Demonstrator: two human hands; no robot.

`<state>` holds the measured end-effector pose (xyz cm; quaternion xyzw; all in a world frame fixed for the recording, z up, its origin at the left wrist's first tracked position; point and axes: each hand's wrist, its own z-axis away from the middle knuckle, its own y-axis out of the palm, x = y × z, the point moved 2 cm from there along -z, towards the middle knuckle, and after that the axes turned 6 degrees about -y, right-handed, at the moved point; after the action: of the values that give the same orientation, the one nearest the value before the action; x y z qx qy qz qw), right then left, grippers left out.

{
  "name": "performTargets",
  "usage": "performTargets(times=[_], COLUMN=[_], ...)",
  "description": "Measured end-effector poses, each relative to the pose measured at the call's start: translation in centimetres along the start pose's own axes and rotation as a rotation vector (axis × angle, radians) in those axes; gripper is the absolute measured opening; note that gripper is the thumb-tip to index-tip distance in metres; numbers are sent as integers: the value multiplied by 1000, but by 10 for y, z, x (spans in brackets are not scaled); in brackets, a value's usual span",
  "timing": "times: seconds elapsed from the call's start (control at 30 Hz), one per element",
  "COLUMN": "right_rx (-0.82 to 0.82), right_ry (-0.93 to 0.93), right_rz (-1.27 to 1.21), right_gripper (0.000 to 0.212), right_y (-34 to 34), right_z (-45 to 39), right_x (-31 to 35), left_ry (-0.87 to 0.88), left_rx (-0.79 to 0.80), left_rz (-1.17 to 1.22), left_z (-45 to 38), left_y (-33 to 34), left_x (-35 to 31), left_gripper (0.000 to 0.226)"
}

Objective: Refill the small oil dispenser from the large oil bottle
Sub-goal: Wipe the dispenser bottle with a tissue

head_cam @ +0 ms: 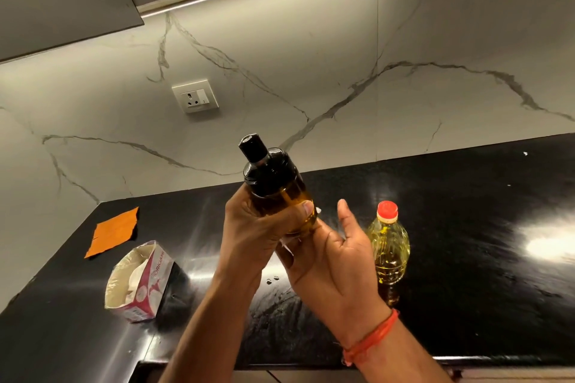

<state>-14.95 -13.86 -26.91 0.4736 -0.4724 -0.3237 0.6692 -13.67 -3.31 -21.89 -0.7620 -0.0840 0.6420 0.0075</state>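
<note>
The small oil dispenser (273, 183) is an amber glass bottle with a black top and a black cap. My left hand (258, 227) grips its body and holds it tilted above the counter. My right hand (329, 255) cups the dispenser's base from below, fingers spread, with a bit of white tissue under it. The large oil bottle (389, 252), clear plastic with yellow oil and a red cap, stands upright on the black countertop (466, 227) just right of my right hand.
An open pink and white tissue box (140, 280) lies on the counter at the left. An orange cloth (113, 232) lies behind it near the wall. A wall socket (195, 96) sits on the marble backsplash. The counter's front edge (497, 359) runs along the bottom.
</note>
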Motion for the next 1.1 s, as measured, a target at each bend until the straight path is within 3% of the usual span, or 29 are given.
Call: performTargets(times=[0.13, 0.3, 0.5, 0.67, 0.93, 1.1], right_rx=[-26, 10, 227, 367, 388, 420], right_ry=[8, -132, -380, -666, -579, -795], right_rz=[49, 159, 771, 1177, 1107, 1216], right_gripper=[76, 69, 83, 74, 79, 68], right_y=[-4, -7, 7, 27, 17, 9], right_z=[12, 27, 38, 24, 1, 18], right_x=[-5, 9, 11, 8, 13, 0], left_ry=[-4, -18, -57, -58, -44, -55], left_rx=[-40, -86, -66, -10, -1, -35], left_rz=[-28, -17, 28, 51, 91, 78], left_z=[-5, -9, -3, 4, 12, 12], left_y=[-7, -19, -17, -9, -9, -12], left_x=[-1, 3, 4, -1, -13, -14], left_gripper=[46, 44, 49, 42, 57, 44])
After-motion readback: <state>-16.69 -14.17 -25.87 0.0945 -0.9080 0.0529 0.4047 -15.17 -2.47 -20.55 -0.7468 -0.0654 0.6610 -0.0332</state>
